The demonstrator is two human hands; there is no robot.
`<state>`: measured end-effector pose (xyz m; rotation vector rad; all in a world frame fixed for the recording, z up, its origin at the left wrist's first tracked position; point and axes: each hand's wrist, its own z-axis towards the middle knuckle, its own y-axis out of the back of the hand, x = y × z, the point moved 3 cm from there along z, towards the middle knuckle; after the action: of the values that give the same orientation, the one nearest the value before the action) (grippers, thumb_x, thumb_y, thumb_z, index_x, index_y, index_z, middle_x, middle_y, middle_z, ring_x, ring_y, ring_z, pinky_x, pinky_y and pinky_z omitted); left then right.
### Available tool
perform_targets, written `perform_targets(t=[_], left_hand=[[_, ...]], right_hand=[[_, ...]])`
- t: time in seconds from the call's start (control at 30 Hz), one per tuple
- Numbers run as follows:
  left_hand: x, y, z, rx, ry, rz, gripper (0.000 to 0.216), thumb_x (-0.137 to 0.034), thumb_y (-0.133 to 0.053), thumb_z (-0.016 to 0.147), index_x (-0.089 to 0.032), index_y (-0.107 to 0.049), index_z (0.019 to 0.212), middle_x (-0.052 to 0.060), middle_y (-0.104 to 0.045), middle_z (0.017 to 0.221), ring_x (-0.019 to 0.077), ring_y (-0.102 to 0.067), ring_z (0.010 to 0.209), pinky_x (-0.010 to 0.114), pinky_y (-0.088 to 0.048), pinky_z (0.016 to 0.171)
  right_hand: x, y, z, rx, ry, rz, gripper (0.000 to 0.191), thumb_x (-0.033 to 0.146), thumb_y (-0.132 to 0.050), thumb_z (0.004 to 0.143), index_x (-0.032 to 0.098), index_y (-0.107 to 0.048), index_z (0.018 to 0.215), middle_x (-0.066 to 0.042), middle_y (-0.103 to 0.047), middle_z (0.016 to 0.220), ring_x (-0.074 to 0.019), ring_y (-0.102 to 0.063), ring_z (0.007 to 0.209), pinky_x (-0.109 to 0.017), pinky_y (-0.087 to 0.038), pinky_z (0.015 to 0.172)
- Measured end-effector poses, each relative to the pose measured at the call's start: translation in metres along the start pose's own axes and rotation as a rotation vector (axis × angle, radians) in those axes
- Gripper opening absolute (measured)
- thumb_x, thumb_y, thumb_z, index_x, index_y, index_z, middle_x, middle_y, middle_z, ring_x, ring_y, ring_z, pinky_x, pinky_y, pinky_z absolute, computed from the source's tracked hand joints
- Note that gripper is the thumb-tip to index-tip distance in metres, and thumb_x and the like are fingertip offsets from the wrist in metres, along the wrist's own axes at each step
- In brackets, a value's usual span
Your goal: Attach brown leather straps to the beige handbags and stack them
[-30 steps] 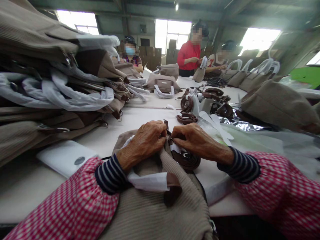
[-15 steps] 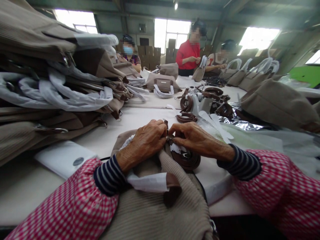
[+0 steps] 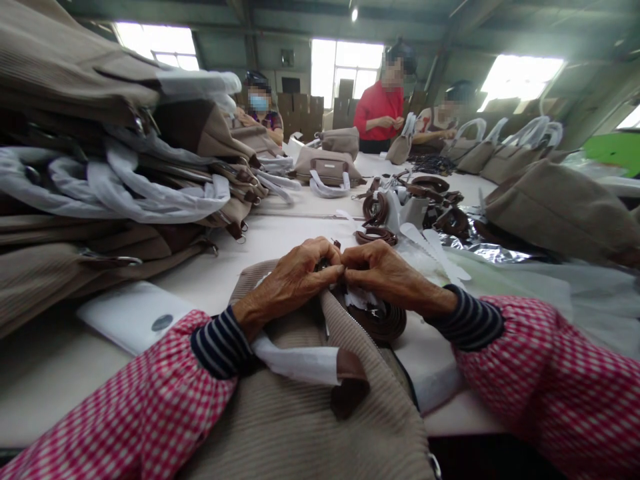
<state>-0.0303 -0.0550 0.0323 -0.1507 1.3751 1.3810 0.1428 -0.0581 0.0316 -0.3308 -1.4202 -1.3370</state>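
A beige corduroy handbag lies before me, its zipped edge running up to my hands. My left hand and my right hand meet fingertip to fingertip over its far end, both closed in a pinch. Between them shows a bit of brown strap end with metal hardware, mostly covered by the fingers. A coiled brown leather strap lies just under my right hand. The bag's handle, wrapped in white paper, arches below my left wrist and ends in a brown leather tab.
Bags with wrapped handles are piled high at the left, beside a white plastic packet. Coiled brown straps lie ahead. A beige bag and clear plastic sheets are at right. Several people work across the table.
My right hand has shifted slightly left, its fingertips now against those of my left hand. The brown strap end that stood up between them is now mostly covered.
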Motion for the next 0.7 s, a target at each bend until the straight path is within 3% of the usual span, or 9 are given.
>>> perform_targets(t=[0.13, 0.27, 0.4, 0.57, 0.7], left_hand=[[0.000, 0.000, 0.000, 0.010, 0.017, -0.003, 0.016, -0.033, -0.060, 0.095, -0.019, -0.064, 0.101, 0.004, -0.067, 0.102, 0.0223, -0.061, 0.097, 0.035, -0.048, 0.085], [0.000, 0.001, 0.000, 0.046, 0.010, 0.042, 0.019, -0.023, -0.061, 0.090, -0.022, -0.066, 0.109, 0.004, -0.069, 0.111, 0.0228, -0.061, 0.106, 0.037, -0.046, 0.095], [0.003, 0.002, 0.002, 0.089, 0.001, 0.068, 0.022, -0.028, -0.059, 0.095, -0.023, -0.072, 0.111, 0.003, -0.072, 0.112, 0.0242, -0.061, 0.109, 0.038, -0.044, 0.099], [0.009, 0.003, 0.005, 0.138, -0.040, 0.016, 0.024, -0.032, -0.059, 0.097, -0.022, -0.078, 0.106, 0.004, -0.075, 0.104, 0.0231, -0.062, 0.102, 0.036, -0.044, 0.097], [0.009, 0.002, 0.005, 0.101, -0.025, 0.038, 0.019, -0.030, -0.064, 0.093, -0.023, -0.081, 0.098, 0.004, -0.074, 0.100, 0.0247, -0.060, 0.104, 0.038, -0.044, 0.096]], right_hand=[[-0.004, 0.004, -0.007, -0.094, -0.010, -0.057, 0.017, 0.025, -0.068, 0.086, 0.015, -0.070, 0.073, 0.003, -0.056, 0.063, -0.0092, -0.045, 0.057, -0.023, -0.033, 0.051], [-0.003, 0.008, -0.015, -0.155, -0.041, -0.066, 0.012, 0.025, -0.068, 0.086, 0.016, -0.073, 0.080, 0.001, -0.065, 0.070, -0.0114, -0.053, 0.061, -0.024, -0.039, 0.054], [0.000, 0.006, -0.017, -0.169, -0.016, -0.047, 0.012, 0.024, -0.068, 0.086, 0.016, -0.074, 0.079, -0.001, -0.069, 0.074, -0.0130, -0.057, 0.066, -0.025, -0.043, 0.060], [0.003, 0.006, -0.021, -0.159, 0.013, -0.043, 0.011, 0.022, -0.068, 0.087, 0.016, -0.076, 0.082, -0.001, -0.071, 0.076, -0.0141, -0.060, 0.071, -0.025, -0.044, 0.064], [0.005, 0.006, -0.022, -0.145, 0.003, -0.016, 0.010, 0.020, -0.069, 0.087, 0.016, -0.075, 0.080, -0.001, -0.070, 0.075, -0.0134, -0.059, 0.070, -0.025, -0.043, 0.063]])
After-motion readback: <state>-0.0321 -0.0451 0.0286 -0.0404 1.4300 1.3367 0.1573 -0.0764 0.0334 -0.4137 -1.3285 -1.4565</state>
